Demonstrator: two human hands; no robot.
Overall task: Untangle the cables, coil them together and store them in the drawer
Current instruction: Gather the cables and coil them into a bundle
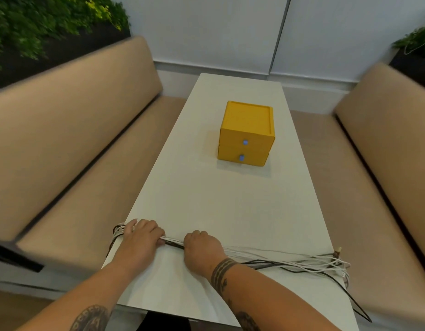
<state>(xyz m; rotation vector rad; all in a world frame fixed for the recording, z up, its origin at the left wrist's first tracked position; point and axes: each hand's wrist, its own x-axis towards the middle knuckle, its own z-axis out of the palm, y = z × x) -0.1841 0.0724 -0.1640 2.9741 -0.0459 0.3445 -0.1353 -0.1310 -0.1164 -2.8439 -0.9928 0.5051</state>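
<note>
You are working at the near edge of the white table (218,201), with both hands on the cables (174,244). Your left hand (140,237) is lying over the bundle close to the table's left edge, where the strands are looping over and hanging down. Its fingers appear to be curled round the strands, though the back of the hand is hiding the grip itself. Your right hand (202,248) is clenched round the same bundle just beside it, with a short stretch of white and dark strands showing between the two.

Past your right hand the cables are fanning out along the near edge toward the right corner. There they are lying loose and crossing one another, a plug end (337,252) is resting near the edge, and one dark strand is trailing off the table.

Judging from this, you are gathering and straightening the strands into one bundle. The untangling looks largely done, and the coiling has not yet begun.

The yellow drawer unit (246,125) is standing well apart, farther up the table. Both its top drawer (257,142) and its bottom drawer (253,158) are closed.

The next move probably calls for drawing the loose right-hand lengths in while one hand is anchoring the bundle. Then you would be looping it into a coil small enough for a drawer. You would need a free hand to pull a blue knob (245,142) first.
</note>
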